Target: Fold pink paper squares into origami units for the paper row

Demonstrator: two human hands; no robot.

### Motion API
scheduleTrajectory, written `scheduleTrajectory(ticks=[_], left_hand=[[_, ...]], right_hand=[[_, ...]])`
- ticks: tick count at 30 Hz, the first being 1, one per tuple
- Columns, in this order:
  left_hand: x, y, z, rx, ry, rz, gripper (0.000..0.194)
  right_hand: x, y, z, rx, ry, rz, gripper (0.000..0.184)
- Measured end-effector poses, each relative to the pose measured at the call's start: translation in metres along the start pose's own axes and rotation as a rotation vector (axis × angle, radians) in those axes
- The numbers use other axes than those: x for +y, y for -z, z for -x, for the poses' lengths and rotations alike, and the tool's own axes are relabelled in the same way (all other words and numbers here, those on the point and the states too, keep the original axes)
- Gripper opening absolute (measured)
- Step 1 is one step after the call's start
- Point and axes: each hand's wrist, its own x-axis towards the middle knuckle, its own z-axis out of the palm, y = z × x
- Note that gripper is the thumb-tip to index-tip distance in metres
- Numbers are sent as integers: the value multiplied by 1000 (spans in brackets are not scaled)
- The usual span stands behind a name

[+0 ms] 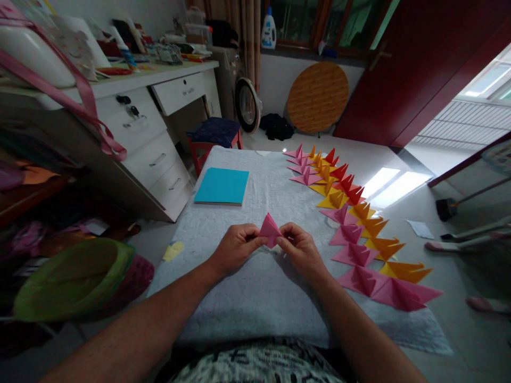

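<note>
Between my hands, just above the cloth-covered table, is a small folded piece of pink origami paper point(270, 230) with its point upward. My left hand point(238, 246) pinches its left side between thumb and fingers. On the opposite side my right hand point(300, 249) grips the lower right edge the same way. Along the table's right side stand rows of folded paper cranes, pink point(347, 235), yellow point(334, 199) and red point(353, 193). A stack of blue paper squares point(222, 186) lies ahead and to the left of my hands.
The grey cloth point(255, 308) covers the table. A yellow scrap point(173, 251) lies at its left edge. Left of it stands a bin with a green liner point(75, 276). A stool point(215, 133) and a white desk point(159, 154) are beyond; a round wooden board point(318, 97) leans at the back wall.
</note>
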Motion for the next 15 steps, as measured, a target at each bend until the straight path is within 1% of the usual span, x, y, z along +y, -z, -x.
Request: scheduleTrajectory(ticks=[2, 5, 9, 12, 15], left_hand=[[2, 1, 1, -2, -24, -17, 29], [4, 1, 0, 7, -32, 32, 32], [3, -3, -3, 22, 46, 254, 22], [3, -6, -4, 32, 96, 376, 24], [4, -6, -3, 26, 84, 390, 27]], right_hand=[[0, -1, 0, -21, -10, -10, 18], [0, -2, 0, -35, -48, -46, 21], [1, -4, 0, -61, -106, -98, 27], [2, -4, 0, -22, -98, -109, 26], [3, -2, -1, 28, -68, -94, 22]])
